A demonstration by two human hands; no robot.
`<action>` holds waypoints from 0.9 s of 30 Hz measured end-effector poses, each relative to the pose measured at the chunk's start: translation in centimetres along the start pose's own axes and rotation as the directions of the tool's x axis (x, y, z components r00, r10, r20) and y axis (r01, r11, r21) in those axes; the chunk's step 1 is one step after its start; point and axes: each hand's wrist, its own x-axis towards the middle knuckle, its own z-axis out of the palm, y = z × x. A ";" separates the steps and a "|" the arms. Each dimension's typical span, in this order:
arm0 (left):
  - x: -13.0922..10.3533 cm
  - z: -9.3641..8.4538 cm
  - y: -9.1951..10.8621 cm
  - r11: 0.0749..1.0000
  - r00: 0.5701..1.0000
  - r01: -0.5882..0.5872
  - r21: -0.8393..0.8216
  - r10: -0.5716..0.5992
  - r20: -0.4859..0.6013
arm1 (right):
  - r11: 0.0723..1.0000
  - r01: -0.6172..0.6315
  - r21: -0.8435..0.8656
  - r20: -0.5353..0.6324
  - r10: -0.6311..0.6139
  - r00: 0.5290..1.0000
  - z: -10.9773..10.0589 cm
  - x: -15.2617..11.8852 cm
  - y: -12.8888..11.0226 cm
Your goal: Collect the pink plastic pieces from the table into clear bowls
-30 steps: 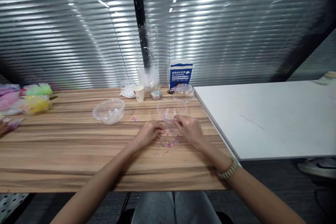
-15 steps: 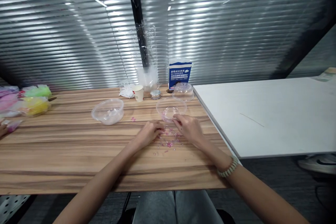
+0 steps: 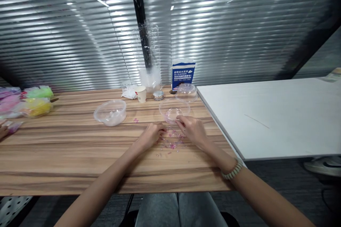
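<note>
Small pink and clear pieces [image 3: 172, 145] lie scattered on the wooden table between and in front of my hands. My left hand [image 3: 153, 133] rests at their left side, fingers curled together near the tabletop; anything in its fingertips is too small to make out. My right hand [image 3: 192, 128] is at the near rim of a clear plastic bowl [image 3: 174, 103], thumb and forefinger pinched. What the pinch holds, if anything, cannot be made out. Some pinkish pieces show through the bowl's left side.
A second clear bowl [image 3: 110, 112] stands to the left, with a pink scrap [image 3: 136, 120] beside it. Behind are a paper cup [image 3: 141, 94], a round tin [image 3: 158, 95], a clear lid [image 3: 186, 92] and a blue package [image 3: 183, 76]. Colourful bags [image 3: 34, 106] and another person's hand [image 3: 3, 130] are far left.
Both hands keep almost the same place and pose. The whole view has shifted very slightly.
</note>
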 end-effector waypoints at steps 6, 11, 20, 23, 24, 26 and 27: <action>-0.4 1.1 -1.3 0.997 0.998 -0.047 0.056 0.049 -0.030 | 1.000 -0.015 0.020 0.004 0.015 1.000 -0.1 -0.1 -0.1; -0.5 1.9 -2.2 0.991 0.998 -0.057 0.124 0.061 -0.025 | 0.999 -0.018 0.030 0.021 0.017 1.000 -0.2 0.0 -0.2; -0.2 1.5 -1.7 0.992 0.997 -0.077 0.101 0.079 -0.018 | 1.000 -0.002 0.019 0.000 0.002 1.000 -0.1 -0.1 -0.1; -0.1 0.6 -0.8 0.993 0.989 -0.112 0.047 0.116 -0.093 | 1.000 0.008 0.026 -0.015 -0.008 1.000 -0.1 -0.1 -0.1; 0.0 0.2 -0.5 0.989 0.979 -0.148 0.024 0.150 -0.140 | 1.000 0.013 0.025 -0.021 -0.013 1.000 -0.1 0.0 -0.1; 0.1 -0.6 0.0 0.973 0.938 -0.231 0.001 0.224 -0.263 | 0.999 0.027 0.018 -0.038 -0.026 0.999 -0.1 0.0 -0.1; 0.1 -0.9 0.2 0.966 0.910 -0.259 0.010 0.247 -0.333 | 0.999 0.041 0.018 -0.048 -0.040 0.998 -0.1 0.0 -0.1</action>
